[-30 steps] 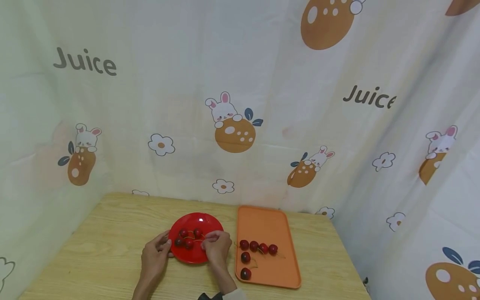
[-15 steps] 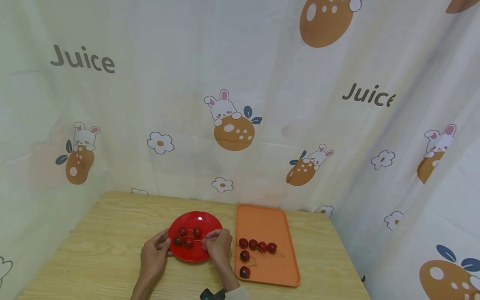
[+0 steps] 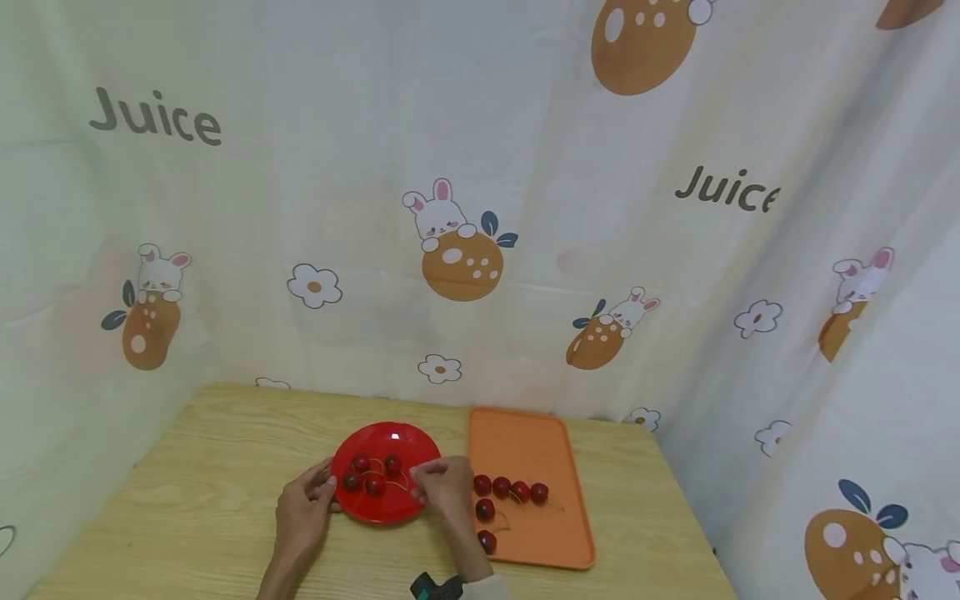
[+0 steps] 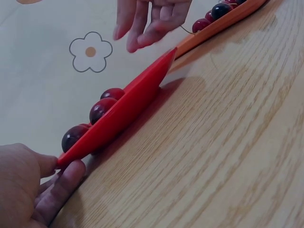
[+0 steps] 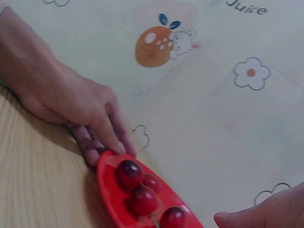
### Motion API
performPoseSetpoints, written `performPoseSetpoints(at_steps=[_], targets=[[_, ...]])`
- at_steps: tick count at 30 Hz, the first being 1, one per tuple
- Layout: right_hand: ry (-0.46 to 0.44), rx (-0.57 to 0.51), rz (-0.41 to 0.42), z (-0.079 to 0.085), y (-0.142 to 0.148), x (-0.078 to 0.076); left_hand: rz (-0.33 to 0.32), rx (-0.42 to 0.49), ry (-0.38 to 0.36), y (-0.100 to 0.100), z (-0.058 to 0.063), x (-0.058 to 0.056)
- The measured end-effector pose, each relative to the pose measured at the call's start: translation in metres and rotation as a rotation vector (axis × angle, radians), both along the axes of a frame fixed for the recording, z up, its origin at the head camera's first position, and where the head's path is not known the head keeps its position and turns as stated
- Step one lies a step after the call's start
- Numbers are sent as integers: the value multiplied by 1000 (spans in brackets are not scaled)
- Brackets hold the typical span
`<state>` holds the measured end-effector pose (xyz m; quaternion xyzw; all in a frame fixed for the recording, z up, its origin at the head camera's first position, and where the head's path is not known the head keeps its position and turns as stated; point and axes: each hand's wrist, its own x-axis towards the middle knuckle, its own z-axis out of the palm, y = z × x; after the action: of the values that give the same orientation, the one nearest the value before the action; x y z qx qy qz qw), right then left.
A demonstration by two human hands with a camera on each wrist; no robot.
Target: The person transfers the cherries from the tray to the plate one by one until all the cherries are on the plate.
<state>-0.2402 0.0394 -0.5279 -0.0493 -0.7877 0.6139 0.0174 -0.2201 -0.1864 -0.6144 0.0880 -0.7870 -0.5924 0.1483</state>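
A red plate (image 3: 390, 515) sits on the wooden table with several dark red cherries (image 3: 374, 485) on it, their stems pointing toward its right side. My left hand (image 3: 302, 508) holds the plate's left rim, thumb on top and fingers underneath, as the left wrist view (image 4: 23, 185) shows. Over the plate's right rim hovers my right hand (image 3: 448, 487), fingers loosely bent. In the left wrist view nothing shows between the right hand's fingers (image 4: 154, 21). The right wrist view catches only part of that hand (image 5: 268, 211).
Right of the plate lies an orange tray (image 3: 525, 446). Several cherries (image 3: 501, 487) form a row across it, with two more below the row's left end. Behind the wooden table (image 3: 255, 442) hangs a printed curtain (image 3: 360, 208), which also closes off both sides.
My right hand has drawn back rightward from the cherry stems to the plate's right rim, its fingers loosening. The left hand keeps its hold on the plate. The head view has shifted slightly.
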Motion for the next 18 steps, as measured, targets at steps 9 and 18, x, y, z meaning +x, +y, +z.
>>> performPoseSetpoints(at_steps=[9, 18], targets=[[-5, -133, -46, 12, 24, 6, -6, -15, -32, -2, 0, 1], [29, -191, -50, 23, 49, 9, -8, -38, -38, -2, 0, 3]])
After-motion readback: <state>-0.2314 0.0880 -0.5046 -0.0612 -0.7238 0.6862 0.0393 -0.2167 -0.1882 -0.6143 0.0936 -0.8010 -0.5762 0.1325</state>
